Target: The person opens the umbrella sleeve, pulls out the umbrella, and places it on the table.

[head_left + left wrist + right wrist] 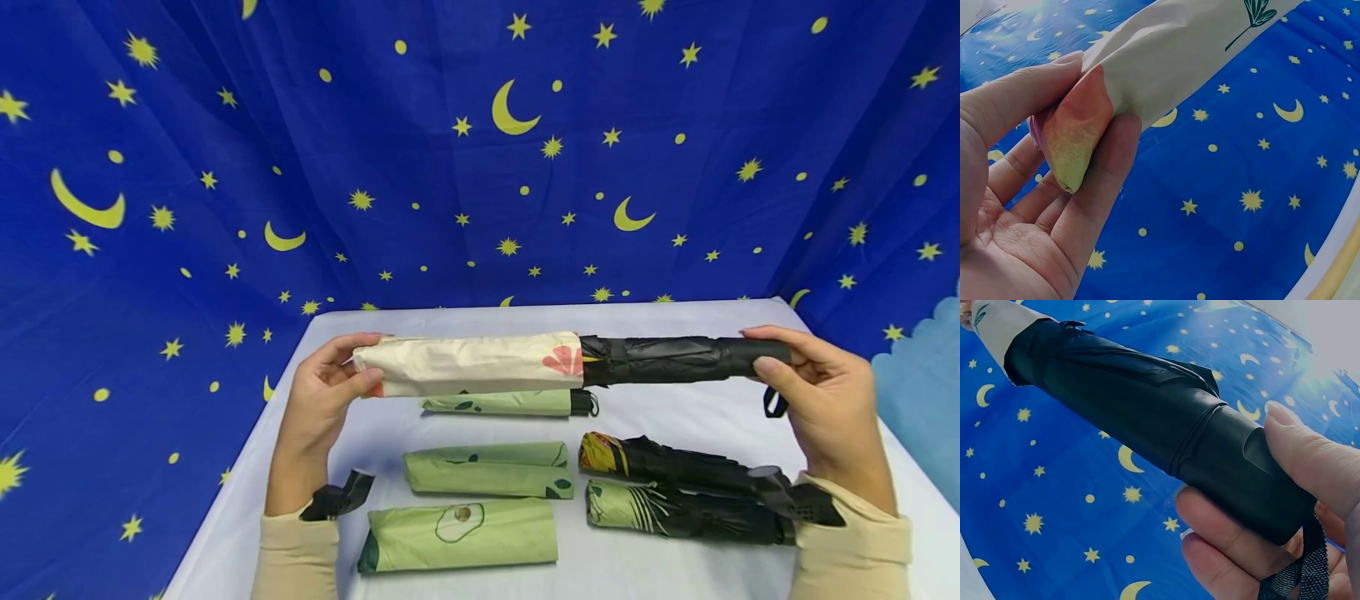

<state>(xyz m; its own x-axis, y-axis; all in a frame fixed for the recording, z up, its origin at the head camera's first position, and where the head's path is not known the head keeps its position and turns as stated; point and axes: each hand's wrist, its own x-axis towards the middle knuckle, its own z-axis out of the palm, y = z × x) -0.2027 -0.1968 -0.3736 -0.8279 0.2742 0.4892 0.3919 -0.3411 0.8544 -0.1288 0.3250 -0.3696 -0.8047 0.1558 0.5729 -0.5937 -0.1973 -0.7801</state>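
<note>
A folded black umbrella (667,360) is held level above the white table, its left part inside a cream cover (465,363) with a red flower print. My left hand (318,400) pinches the far left end of the cover between thumb and fingers; in the left wrist view, that cover end (1082,128) shows orange and yellow-green. At the other end, my right hand (832,392) grips the umbrella's black handle (1244,472). A black wrist strap (1304,569) hangs from the handle beside the right fingers.
On the white table (675,312) lie a covered green umbrella (495,404) at the back, two flat green covers (487,471) at front left, and two folded black umbrellas (697,512) at front right. A blue star-and-moon curtain (450,167) hangs behind.
</note>
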